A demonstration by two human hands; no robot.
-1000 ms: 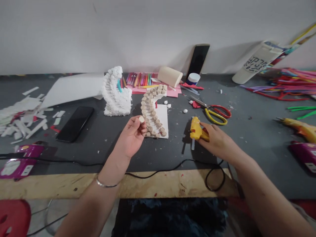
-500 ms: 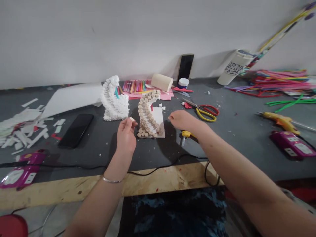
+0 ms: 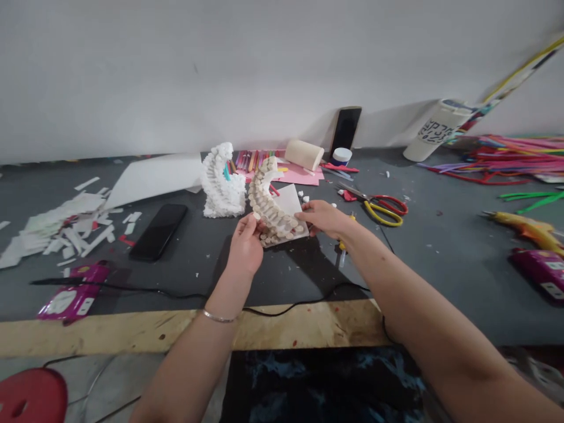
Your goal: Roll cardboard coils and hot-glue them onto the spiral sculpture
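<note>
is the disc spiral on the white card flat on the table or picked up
Picked up and tilted: the left hand and right hand hold its white card off the table.

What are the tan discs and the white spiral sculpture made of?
The small round tan discs look like matte cork or pale wood, judging by their flat cut faces; the picture can't settle which. The white spiral sculpture looks like matte foam, with a lumpy, granular surface.
</note>
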